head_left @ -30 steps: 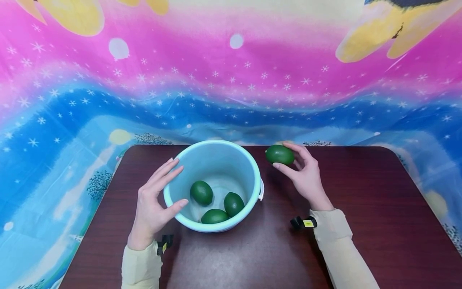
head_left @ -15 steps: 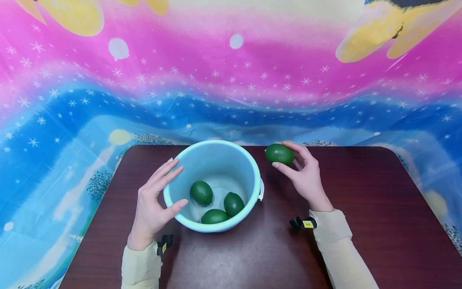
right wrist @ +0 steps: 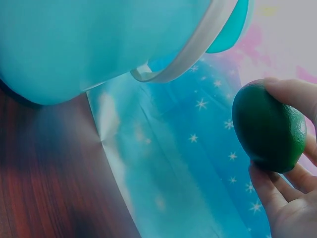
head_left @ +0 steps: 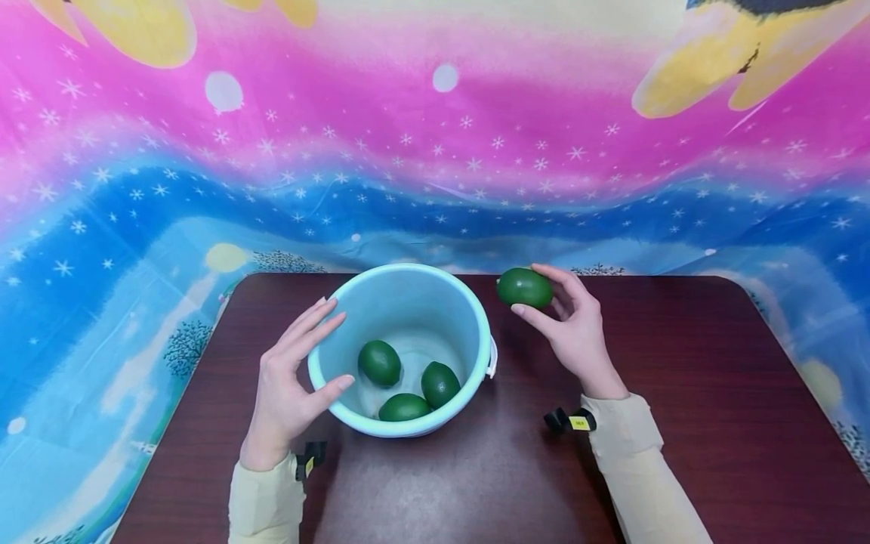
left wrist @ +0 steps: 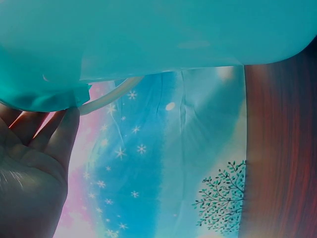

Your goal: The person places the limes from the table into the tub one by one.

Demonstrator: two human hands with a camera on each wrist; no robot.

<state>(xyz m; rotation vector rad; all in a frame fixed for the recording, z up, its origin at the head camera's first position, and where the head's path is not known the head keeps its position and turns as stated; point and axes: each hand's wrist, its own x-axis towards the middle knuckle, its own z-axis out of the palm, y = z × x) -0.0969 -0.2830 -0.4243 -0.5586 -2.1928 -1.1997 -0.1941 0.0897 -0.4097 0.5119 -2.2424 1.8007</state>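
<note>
A light blue bucket point(head_left: 479, 302) stands on the table with three green limes inside: one lime point(head_left: 379, 363) at the left, one lime point(head_left: 440, 384) at the right and one lime point(head_left: 405, 407) at the near side. My left hand point(head_left: 292, 385) rests on the bucket's left rim, fingers fairly straight and spread, thumb apart from them. In the left wrist view its fingertips touch the rim from outside. To the right of the bucket, my right hand point(head_left: 576, 329) holds another lime point(head_left: 525, 288) between thumb and fingers, raised above the table, as the right wrist view also shows.
The bucket's white handle point(right wrist: 190, 47) hangs down on its outside. Dark reddish wood makes up the tabletop point(head_left: 707, 378). Behind it and at both sides hangs a patterned cloth point(head_left: 408, 151) in pink and blue. Black wrist cameras sit at both cuffs.
The right hand's lime has shifted very slightly up and to the left. My left hand, the bucket and the limes inside have stayed put.
</note>
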